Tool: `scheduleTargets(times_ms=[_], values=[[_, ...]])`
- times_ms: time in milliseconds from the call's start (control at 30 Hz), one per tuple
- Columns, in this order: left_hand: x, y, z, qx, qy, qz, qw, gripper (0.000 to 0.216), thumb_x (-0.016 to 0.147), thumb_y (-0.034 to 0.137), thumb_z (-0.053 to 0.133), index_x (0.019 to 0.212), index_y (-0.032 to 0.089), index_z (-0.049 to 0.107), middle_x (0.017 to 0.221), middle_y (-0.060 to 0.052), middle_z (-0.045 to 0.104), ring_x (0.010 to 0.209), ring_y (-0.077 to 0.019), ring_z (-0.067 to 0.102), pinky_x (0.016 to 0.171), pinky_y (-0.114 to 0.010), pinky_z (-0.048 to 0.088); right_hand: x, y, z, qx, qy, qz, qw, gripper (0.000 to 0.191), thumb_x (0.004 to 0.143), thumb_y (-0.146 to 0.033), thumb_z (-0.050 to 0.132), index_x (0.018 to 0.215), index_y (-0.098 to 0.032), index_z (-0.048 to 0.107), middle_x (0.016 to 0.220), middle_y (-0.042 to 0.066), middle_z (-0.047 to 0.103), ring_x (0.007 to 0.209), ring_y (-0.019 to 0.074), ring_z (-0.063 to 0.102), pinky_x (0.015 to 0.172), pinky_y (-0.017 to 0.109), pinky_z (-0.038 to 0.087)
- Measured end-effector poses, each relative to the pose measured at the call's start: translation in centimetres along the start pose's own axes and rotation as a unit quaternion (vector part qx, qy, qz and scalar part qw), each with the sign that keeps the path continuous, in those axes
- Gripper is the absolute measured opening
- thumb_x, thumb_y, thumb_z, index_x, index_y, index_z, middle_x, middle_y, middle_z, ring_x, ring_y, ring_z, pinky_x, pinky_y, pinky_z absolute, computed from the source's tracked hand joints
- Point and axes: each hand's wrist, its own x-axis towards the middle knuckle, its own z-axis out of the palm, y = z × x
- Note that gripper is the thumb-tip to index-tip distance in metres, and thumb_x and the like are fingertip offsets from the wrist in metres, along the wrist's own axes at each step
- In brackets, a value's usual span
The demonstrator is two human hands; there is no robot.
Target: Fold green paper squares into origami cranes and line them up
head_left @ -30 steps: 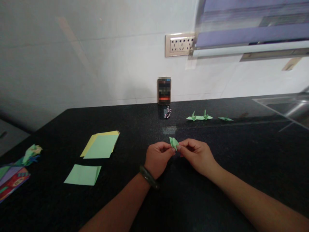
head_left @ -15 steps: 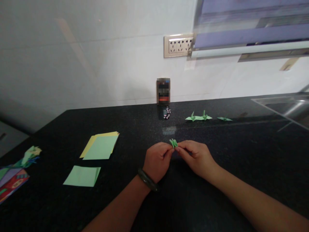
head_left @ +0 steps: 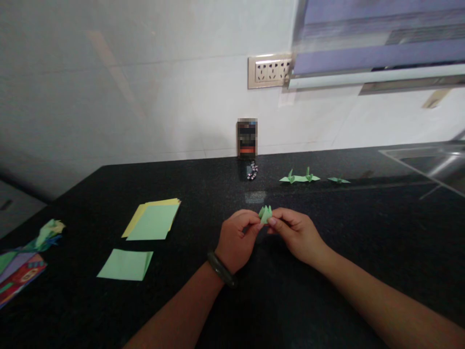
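Note:
Between my two hands is a small folded piece of green paper (head_left: 266, 214), its several pointed tips standing upward. My left hand (head_left: 240, 240), with a dark bangle (head_left: 221, 269) on its wrist, pinches the paper's left side between thumb and fingers. On the other side, the thumb and forefinger of my right hand (head_left: 296, 235) grip the lower right part. Fingertips cover the paper's lower edges. Beyond the hands, folded green paper cranes (head_left: 300, 178) stand on the counter, and a flatter green folded piece (head_left: 339, 180) lies to their right.
A stack of green and yellow sheets (head_left: 152, 220) lies left on the black counter (head_left: 203, 189), a folded green sheet (head_left: 125, 265) nearer me. Colourful papers (head_left: 23, 276) sit far left. A blurred upright phone-like object (head_left: 247, 138) leans on the wall behind a beaded string (head_left: 253, 171). A sink (head_left: 432, 160) is at right.
The green paper has turned between my fingers and shows a broader face, with its points more upright. My right fingers have shifted slightly on it. The view has moved a little.

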Motion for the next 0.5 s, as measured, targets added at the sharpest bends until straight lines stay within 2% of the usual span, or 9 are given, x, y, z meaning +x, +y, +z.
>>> scheduleTargets(times_ms=[100,167,233,333,400,500], values=[[-0.1,0.3,-0.1,0.035,0.011,0.017,0.999,0.013,0.079,0.019,0.053,0.071,0.019,0.064,0.075,-0.002,0.066,0.073,-0.0128,0.059,0.070,-0.024,0.046,0.1,-0.1,0.0,0.026,-0.002,0.008,1.000,0.019,0.081,-0.031,0.052,0.076,-0.018,0.065,0.065,0.001,0.062,0.059,0.0126,0.058,0.059,0.025,0.046],[-0.3,0.3,0.0,0.026,0.031,-0.004,0.999,0.010,0.078,0.020,0.055,0.073,0.020,0.064,0.075,-0.002,0.067,0.070,-0.0122,0.060,0.068,-0.023,0.046,0.0,-0.1,0.0,0.039,0.000,0.012,0.999,0.019,0.080,-0.031,0.053,0.076,-0.018,0.065,0.064,0.001,0.062,0.058,0.0126,0.058,0.058,0.025,0.047],[-0.3,0.2,0.2,-0.019,0.054,-0.051,0.997,0.008,0.075,0.021,0.058,0.081,0.019,0.064,0.074,-0.001,0.067,0.067,-0.0122,0.061,0.064,-0.023,0.047,0.0,0.0,0.1,0.045,0.004,0.010,0.999,0.018,0.080,-0.031,0.053,0.076,-0.018,0.065,0.063,0.001,0.062,0.058,0.0126,0.058,0.058,0.025,0.047],[-0.3,0.0,0.7,-0.128,0.063,-0.125,0.982,0.019,0.072,0.020,0.061,0.091,0.017,0.060,0.072,-0.001,0.068,0.064,-0.0128,0.062,0.062,-0.023,0.049,0.0,0.2,0.1,0.036,0.010,0.005,0.999,0.017,0.080,-0.029,0.053,0.075,-0.017,0.064,0.062,0.001,0.062,0.058,0.0125,0.058,0.059,0.025,0.046],[-0.3,0.0,1.0,-0.174,0.059,-0.149,0.972,0.016,0.071,0.019,0.062,0.087,0.016,0.061,0.074,-0.002,0.069,0.066,-0.0134,0.064,0.063,-0.024,0.050,0.0,0.3,0.2,0.024,0.018,0.009,1.000,0.017,0.080,-0.028,0.053,0.074,-0.017,0.064,0.061,0.000,0.062,0.058,0.0125,0.057,0.059,0.025,0.045],[-0.3,0.0,1.3,-0.179,0.071,-0.153,0.969,0.011,0.070,0.019,0.062,0.080,0.016,0.063,0.076,-0.003,0.069,0.068,-0.0137,0.064,0.065,-0.024,0.051,0.0,0.3,0.4,0.014,0.026,0.022,0.999,0.018,0.080,-0.029,0.053,0.072,-0.016,0.063,0.059,0.000,0.060,0.056,0.0125,0.056,0.057,0.024,0.044]])
